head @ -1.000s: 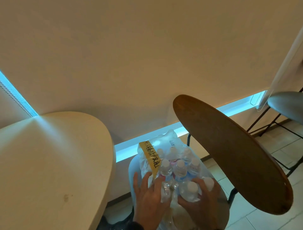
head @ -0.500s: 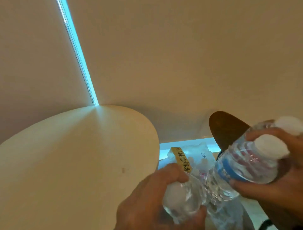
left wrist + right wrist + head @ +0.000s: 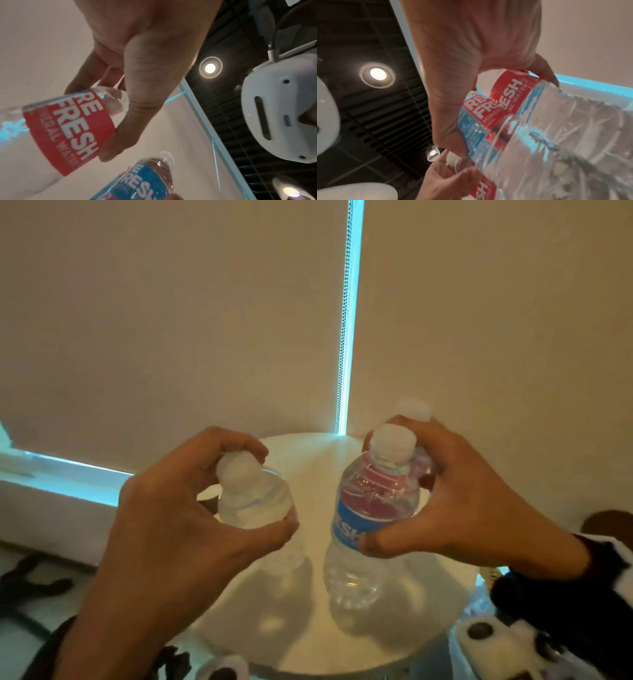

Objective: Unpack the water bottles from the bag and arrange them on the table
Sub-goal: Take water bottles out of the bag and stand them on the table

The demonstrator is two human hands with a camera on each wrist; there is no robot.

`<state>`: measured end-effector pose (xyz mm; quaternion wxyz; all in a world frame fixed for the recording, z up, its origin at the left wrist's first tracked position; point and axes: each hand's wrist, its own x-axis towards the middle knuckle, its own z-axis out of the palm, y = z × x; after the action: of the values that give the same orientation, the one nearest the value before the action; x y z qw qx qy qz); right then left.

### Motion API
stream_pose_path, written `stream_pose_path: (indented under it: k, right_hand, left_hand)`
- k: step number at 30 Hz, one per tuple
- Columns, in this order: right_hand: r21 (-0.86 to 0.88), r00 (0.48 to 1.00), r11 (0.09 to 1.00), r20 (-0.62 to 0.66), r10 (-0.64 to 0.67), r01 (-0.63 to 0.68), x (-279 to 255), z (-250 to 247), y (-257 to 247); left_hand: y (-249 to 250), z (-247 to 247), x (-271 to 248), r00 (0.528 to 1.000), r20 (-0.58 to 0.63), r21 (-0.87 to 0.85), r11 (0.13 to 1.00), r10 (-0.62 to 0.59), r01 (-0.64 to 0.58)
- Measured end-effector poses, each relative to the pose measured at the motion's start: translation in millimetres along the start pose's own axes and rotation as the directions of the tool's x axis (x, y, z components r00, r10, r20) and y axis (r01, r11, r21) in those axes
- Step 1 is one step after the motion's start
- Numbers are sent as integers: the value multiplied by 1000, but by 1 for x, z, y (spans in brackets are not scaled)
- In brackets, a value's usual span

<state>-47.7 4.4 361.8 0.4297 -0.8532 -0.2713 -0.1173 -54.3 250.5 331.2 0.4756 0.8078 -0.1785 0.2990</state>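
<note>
My left hand grips one clear water bottle by its shoulder, upright over the round cream table. In the left wrist view this hand wraps a red-labelled bottle. My right hand holds two bottles side by side. The near one has a blue and red label; only the white cap of the far one shows. The right wrist view shows that hand round both bottles. Whether any base touches the table I cannot tell. A sliver of the plastic bag shows past the table's right rim.
Beige roller blinds hang close behind the table, with a lit gap between them. A dark chair seat sits at the right edge. Black cables lie on the floor at left.
Both hands lifted bottles out of the bag on the chair and carried them left over the table. The head view swung left with them; the bottles now stand upright.
</note>
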Motion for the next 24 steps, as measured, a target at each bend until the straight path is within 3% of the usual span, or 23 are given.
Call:
stream_pose_path:
  k: [6,11,24]
  right_hand:
    - [-45,994,998,108,-32,37,54,69,14]
    - [-54,985,998,167,-31,41,84,107,22]
    - [-37,984,999,178,-6,13,118,124,30]
  left_hand:
    - [-51,-31,25,996,-40,184,979,-84,90]
    - [-82,-39,47,997,-17,295,953,-72,73]
    - [-130,-33,87,989,134,147,988,-69,49]
